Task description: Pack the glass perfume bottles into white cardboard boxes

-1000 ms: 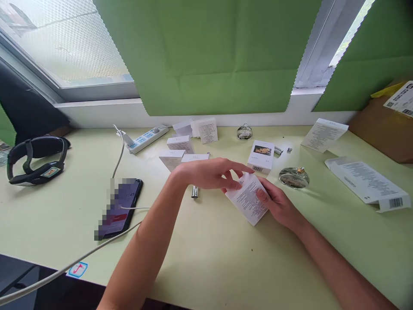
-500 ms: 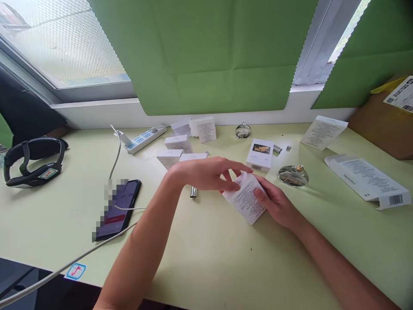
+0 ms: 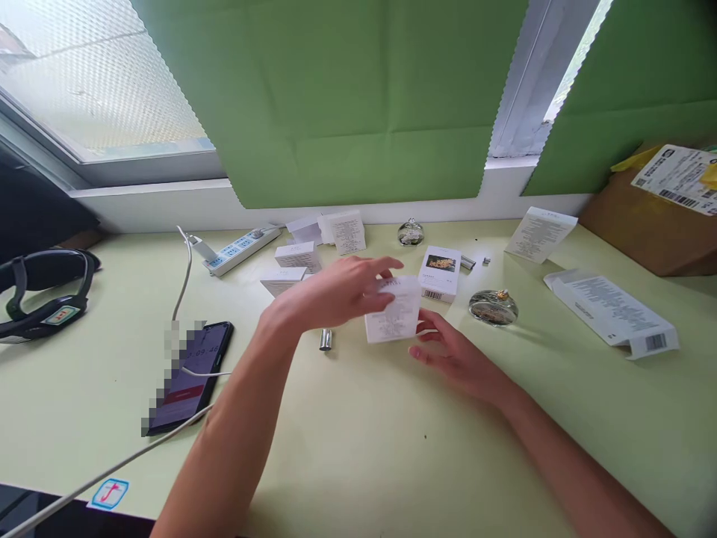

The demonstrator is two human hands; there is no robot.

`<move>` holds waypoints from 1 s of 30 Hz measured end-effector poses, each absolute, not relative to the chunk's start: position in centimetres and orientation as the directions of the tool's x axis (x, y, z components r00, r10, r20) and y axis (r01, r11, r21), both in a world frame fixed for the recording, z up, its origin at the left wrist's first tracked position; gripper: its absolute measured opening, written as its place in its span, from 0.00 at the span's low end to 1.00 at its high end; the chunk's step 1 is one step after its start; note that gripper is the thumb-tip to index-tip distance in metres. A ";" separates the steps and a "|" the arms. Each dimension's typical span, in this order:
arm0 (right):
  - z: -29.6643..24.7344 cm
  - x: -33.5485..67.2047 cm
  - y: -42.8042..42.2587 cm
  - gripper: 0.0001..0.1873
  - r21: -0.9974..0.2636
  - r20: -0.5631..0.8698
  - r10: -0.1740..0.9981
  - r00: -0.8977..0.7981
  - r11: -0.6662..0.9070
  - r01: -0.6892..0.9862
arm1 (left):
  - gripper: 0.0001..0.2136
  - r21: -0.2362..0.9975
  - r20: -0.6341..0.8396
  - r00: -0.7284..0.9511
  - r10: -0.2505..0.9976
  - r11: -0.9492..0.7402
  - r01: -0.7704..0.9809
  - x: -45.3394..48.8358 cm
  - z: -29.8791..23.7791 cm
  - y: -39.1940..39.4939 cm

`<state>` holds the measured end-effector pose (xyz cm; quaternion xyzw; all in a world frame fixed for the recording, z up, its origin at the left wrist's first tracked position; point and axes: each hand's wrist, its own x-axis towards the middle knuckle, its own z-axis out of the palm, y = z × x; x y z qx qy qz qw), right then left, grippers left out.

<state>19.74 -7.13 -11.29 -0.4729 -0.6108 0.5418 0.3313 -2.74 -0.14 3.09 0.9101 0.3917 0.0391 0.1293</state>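
Observation:
My left hand (image 3: pixel 358 291) grips a white paper box (image 3: pixel 396 321) near its top edge, with the thumb on the side facing me. Small print covers that side of the box, which stands nearly upright. Just right of it is my right hand (image 3: pixel 453 351), its fingers apart and holding nothing; whether a fingertip still touches the box edge, I cannot tell. Behind the right hand stands a white box with a flower picture (image 3: pixel 440 273). A round glass bottle (image 3: pixel 493 308) with a gold-coloured neck lies farther right. Below my left wrist is a silver cap (image 3: pixel 326 340).
Several white printed boxes (image 3: pixel 298 255) stand at the back left by a power strip (image 3: pixel 243 249). A phone (image 3: pixel 193 377) with a cable and a black headset (image 3: pixel 50 291) are at left. Right are a flattened carton (image 3: pixel 613 310), a folded card (image 3: pixel 541 235) and a cardboard box (image 3: pixel 644 224).
My right hand has let go of the box face and moved slightly down and away. The box, in my left hand, has turned from tilted to nearly upright and shifted left. The view has shifted slightly.

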 end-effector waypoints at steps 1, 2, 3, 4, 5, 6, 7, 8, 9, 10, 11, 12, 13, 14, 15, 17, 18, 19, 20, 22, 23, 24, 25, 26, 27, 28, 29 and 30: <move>-11.3 19.9 -7.2 0.36 -0.969 -0.126 0.941 -0.315 -0.048 0.244 | 0.21 0.259 0.058 0.659 0.750 -0.649 0.715 -3.0 3.1 0.1; -11.3 20.0 -7.2 0.37 -0.964 -0.132 0.947 -0.293 -0.054 0.260 | 0.20 0.253 0.148 0.620 0.771 -0.635 0.730 -3.2 3.1 0.3; -11.2 20.1 -7.2 0.38 -0.961 -0.129 0.954 -0.269 -0.053 0.273 | 0.20 0.253 0.232 0.574 0.785 -0.618 0.744 -3.3 3.0 0.6; -11.1 20.3 -7.2 0.37 -0.957 -0.122 0.960 -0.253 -0.046 0.286 | 0.19 0.261 0.308 0.524 0.794 -0.600 0.756 -3.3 2.8 0.9; -10.9 20.4 -7.2 0.35 -0.952 -0.116 0.960 -0.253 -0.035 0.304 | 0.19 0.278 0.371 0.474 0.799 -0.582 0.764 -3.2 2.5 1.3; -10.6 20.6 -7.2 0.31 -0.945 -0.114 0.956 -0.271 -0.021 0.326 | 0.19 0.300 0.421 0.423 0.802 -0.564 0.770 -3.0 2.2 1.7; -10.3 20.7 -7.2 0.26 -0.938 -0.116 0.947 -0.301 -0.004 0.348 | 0.19 0.319 0.456 0.379 0.805 -0.546 0.775 -2.9 1.7 2.2; -10.0 20.7 -7.2 0.22 -0.931 -0.116 0.936 -0.333 0.015 0.366 | 0.19 0.331 0.478 0.344 0.809 -0.528 0.782 -2.7 1.3 2.7; -9.8 20.8 -7.2 0.20 -0.925 -0.115 0.926 -0.358 0.032 0.379 | 0.19 0.337 0.485 0.316 0.816 -0.508 0.793 -2.6 0.8 3.3; -9.7 20.8 -7.2 0.19 -0.919 -0.113 0.921 -0.372 0.045 0.391 | 0.18 0.339 0.482 0.289 0.827 -0.480 0.809 -2.6 0.4 3.9; -9.6 20.8 -7.2 0.19 -0.916 -0.110 0.921 -0.375 0.052 0.398 | 0.18 0.339 0.473 0.263 0.841 -0.449 0.827 -2.6 0.0 4.4; -9.7 20.7 -7.3 0.18 -0.915 -0.107 0.921 -0.375 0.057 0.400 | 0.18 0.336 0.458 0.241 0.856 -0.418 0.844 -2.7 -0.3 4.8; -9.7 20.7 -7.3 0.18 -0.915 -0.105 0.920 -0.378 0.060 0.399 | 0.18 0.333 0.440 0.226 0.869 -0.392 0.858 -2.8 -0.6 5.3; -9.8 20.7 -7.3 0.18 -0.917 -0.102 0.918 -0.382 0.062 0.395 | 0.19 0.332 0.418 0.221 0.881 -0.375 0.866 -3.0 -0.9 5.6; -9.9 20.7 -7.3 0.18 -0.918 -0.100 0.918 -0.384 0.064 0.390 | 0.19 0.334 0.395 0.223 0.891 -0.365 0.869 -3.2 -1.2 5.8; -10.1 20.6 -7.3 0.18 -0.920 -0.096 0.918 -0.386 0.066 0.386 | 0.20 0.342 0.352 0.243 0.904 -0.366 0.865 -3.4 -1.5 6.1; -10.1 20.6 -7.3 0.17 -0.920 -0.097 0.916 -0.389 0.066 0.386 | 0.20 0.345 0.330 0.260 0.907 -0.373 0.861 -3.4 -1.6 6.3; -10.2 20.5 -7.2 0.17 -0.920 -0.102 0.913 -0.394 0.064 0.387 | 0.20 0.345 0.306 0.282 0.909 -0.382 0.857 -3.4 -1.6 6.3; -10.1 20.4 -7.2 0.17 -0.919 -0.109 0.910 -0.400 0.061 0.390 | 0.19 0.339 0.280 0.307 0.910 -0.393 0.855 -3.2 -1.6 6.4; -9.9 20.2 -7.2 0.18 -0.917 -0.123 0.903 -0.411 0.054 0.394 | 0.19 0.313 0.221 0.365 0.904 -0.421 0.851 -2.8 -1.4 6.7; -9.8 20.3 -7.2 0.18 -0.916 -0.131 0.899 -0.418 0.051 0.397 | 0.19 0.294 0.187 0.395 0.899 -0.435 0.851 -2.6 -1.2 6.8; -9.6 20.5 -7.3 0.18 -0.914 -0.141 0.891 -0.432 0.050 0.402 | 0.19 0.274 0.152 0.423 0.893 -0.449 0.851 -2.4 -1.1 6.9; -9.3 21.0 -7.3 0.17 -0.911 -0.154 0.874 -0.460 0.054 0.408 | 0.19 0.254 0.118 0.447 0.887 -0.462 0.850 -2.2 -0.9 7.0; -9.1 21.8 -7.5 0.17 -0.911 -0.157 0.859 -0.488 0.065 0.408 | 0.19 0.238 0.086 0.466 0.881 -0.472 0.849 -2.1 -0.7 7.1; -8.8 22.9 -7.6 0.16 -0.912 -0.145 0.852 -0.504 0.082 0.401 | 0.19 0.226 0.055 0.478 0.876 -0.478 0.849 -2.0 -0.5 7.2; -8.6 24.4 -7.8 0.16 -0.915 -0.121 0.852 -0.509 0.102 0.390 | 0.20 0.218 0.026 0.487 0.873 -0.480 0.850 -2.0 -0.2 7.3; -8.4 26.1 -8.0 0.18 -0.923 -0.052 0.892 -0.449 0.129 0.363 | 0.20 0.213 0.004 0.494 0.870 -0.483 0.849 -2.1 0.2 7.4; -8.2 27.9 -8.1 0.20 -0.925 0.020 0.935 -0.355 0.152 0.349 | 0.21 0.215 -0.013 0.496 0.868 -0.482 0.849 -2.3 0.6 7.5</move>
